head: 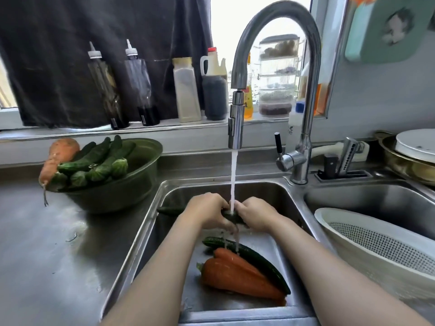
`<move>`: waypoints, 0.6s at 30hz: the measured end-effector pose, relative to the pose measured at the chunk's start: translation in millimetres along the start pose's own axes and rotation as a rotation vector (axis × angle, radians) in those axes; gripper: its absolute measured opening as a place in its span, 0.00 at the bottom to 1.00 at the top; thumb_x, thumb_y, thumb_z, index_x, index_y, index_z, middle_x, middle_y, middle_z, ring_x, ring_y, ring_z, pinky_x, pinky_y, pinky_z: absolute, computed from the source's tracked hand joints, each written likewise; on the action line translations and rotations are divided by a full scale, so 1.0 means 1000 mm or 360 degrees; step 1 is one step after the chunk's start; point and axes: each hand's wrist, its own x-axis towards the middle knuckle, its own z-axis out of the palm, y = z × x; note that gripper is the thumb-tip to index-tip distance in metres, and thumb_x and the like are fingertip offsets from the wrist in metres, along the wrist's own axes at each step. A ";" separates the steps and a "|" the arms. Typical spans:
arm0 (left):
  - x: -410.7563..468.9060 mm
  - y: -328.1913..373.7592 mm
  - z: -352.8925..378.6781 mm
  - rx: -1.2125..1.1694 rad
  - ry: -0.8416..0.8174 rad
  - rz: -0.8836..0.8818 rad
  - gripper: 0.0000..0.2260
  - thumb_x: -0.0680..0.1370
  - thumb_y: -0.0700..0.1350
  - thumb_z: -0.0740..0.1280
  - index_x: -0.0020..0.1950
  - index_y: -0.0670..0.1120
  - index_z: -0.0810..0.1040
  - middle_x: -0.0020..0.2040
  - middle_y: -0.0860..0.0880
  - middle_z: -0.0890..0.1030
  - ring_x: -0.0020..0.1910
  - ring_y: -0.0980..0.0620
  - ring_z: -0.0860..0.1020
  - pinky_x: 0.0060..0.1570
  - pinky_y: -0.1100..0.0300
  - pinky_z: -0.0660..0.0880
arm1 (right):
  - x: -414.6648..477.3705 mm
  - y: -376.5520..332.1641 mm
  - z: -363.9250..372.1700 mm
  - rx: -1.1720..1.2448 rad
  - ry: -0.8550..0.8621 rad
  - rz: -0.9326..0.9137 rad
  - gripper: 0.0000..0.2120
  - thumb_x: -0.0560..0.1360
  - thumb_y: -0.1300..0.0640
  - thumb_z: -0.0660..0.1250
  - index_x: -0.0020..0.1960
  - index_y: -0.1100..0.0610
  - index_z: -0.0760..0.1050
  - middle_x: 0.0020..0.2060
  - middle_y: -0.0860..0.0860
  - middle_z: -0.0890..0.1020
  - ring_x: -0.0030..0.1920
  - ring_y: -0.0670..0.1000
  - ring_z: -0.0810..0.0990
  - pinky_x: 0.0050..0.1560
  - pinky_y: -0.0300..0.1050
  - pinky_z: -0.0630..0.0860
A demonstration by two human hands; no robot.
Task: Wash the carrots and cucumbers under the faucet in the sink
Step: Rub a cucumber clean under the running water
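Note:
Water runs from the faucet [236,128] into the left sink [150,234]. Under the stream my left hand [207,211] and my right hand [255,214] both grip one dark green cucumber [231,215]; its left end sticks out past my left hand. On the sink floor below lie two orange carrots [235,276] and another cucumber [254,260] beside them. A green bowl [131,191] on the counter at the left holds several cucumbers [98,161] and carrots [58,156].
A white perforated colander [376,243] leans over the right sink basin [367,201]. Bottles and jars line the windowsill behind the faucet. A knife holder and a pan with a white plate [416,144] stand at the back right. The steel counter [47,255] at the left is wet.

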 end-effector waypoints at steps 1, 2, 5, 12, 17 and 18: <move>0.001 -0.002 -0.001 -0.0013 -0.0037 -0.0004 0.19 0.65 0.71 0.75 0.42 0.58 0.81 0.35 0.57 0.79 0.37 0.57 0.75 0.34 0.58 0.67 | 0.002 0.002 0.000 0.0058 0.0006 -0.0020 0.26 0.82 0.38 0.57 0.34 0.53 0.77 0.33 0.49 0.82 0.36 0.52 0.80 0.37 0.46 0.72; 0.001 -0.003 0.000 -0.0070 -0.0098 -0.0018 0.19 0.67 0.71 0.74 0.40 0.57 0.79 0.34 0.56 0.78 0.36 0.57 0.75 0.34 0.57 0.67 | 0.006 0.005 0.000 0.0105 0.0042 -0.0033 0.23 0.82 0.40 0.60 0.35 0.52 0.78 0.34 0.48 0.82 0.37 0.52 0.80 0.38 0.46 0.72; -0.002 0.000 0.009 -0.0445 -0.0308 -0.0090 0.20 0.73 0.70 0.70 0.40 0.53 0.78 0.35 0.55 0.80 0.33 0.55 0.76 0.35 0.58 0.70 | 0.012 0.015 -0.003 0.0097 0.0237 0.0025 0.14 0.81 0.44 0.63 0.42 0.50 0.79 0.42 0.47 0.83 0.46 0.53 0.82 0.45 0.47 0.77; -0.006 -0.003 0.025 -0.1200 -0.0455 -0.0150 0.16 0.83 0.63 0.61 0.48 0.53 0.81 0.42 0.50 0.82 0.37 0.52 0.77 0.44 0.54 0.75 | 0.010 0.010 -0.005 0.0294 0.0585 0.0215 0.20 0.80 0.45 0.65 0.67 0.56 0.74 0.62 0.56 0.80 0.60 0.59 0.79 0.52 0.47 0.72; -0.011 -0.003 0.025 -0.1837 -0.0608 -0.0185 0.14 0.86 0.54 0.60 0.58 0.46 0.79 0.48 0.46 0.82 0.38 0.49 0.82 0.47 0.50 0.81 | 0.013 0.000 -0.001 0.1381 0.0312 0.0233 0.20 0.80 0.45 0.68 0.67 0.55 0.71 0.56 0.57 0.82 0.42 0.55 0.83 0.37 0.47 0.78; -0.011 -0.002 0.022 -0.1927 -0.0610 -0.0173 0.13 0.87 0.52 0.59 0.60 0.45 0.78 0.50 0.45 0.82 0.40 0.47 0.83 0.47 0.51 0.82 | 0.012 -0.001 0.002 0.1332 0.0218 0.0159 0.18 0.81 0.44 0.66 0.64 0.54 0.74 0.56 0.59 0.83 0.42 0.56 0.83 0.39 0.48 0.78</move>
